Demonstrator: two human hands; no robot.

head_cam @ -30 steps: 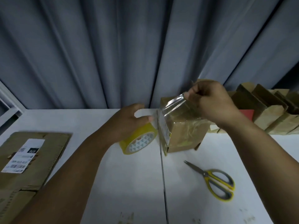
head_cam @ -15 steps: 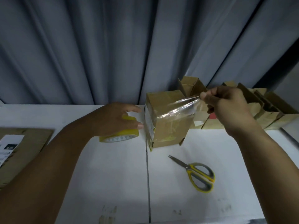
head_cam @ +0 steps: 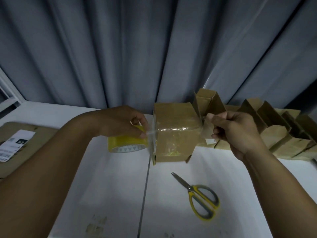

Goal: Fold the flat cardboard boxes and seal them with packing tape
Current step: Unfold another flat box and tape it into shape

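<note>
A tape strip (head_cam: 176,129) spans the box (head_cam: 173,148) left-to-right; left hand (head_cam: 120,121) holds the roll (head_cam: 127,143), right hand (head_cam: 235,131) pinches its end.

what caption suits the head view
Left hand holds the yellow tape roll; right hand stretches clear tape across a cardboard box.

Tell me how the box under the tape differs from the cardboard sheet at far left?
The box stands folded up; the cardboard sheet lies flat. Clear tape stretches across the box; the sheet carries a white label. Both are brown cardboard.
</note>
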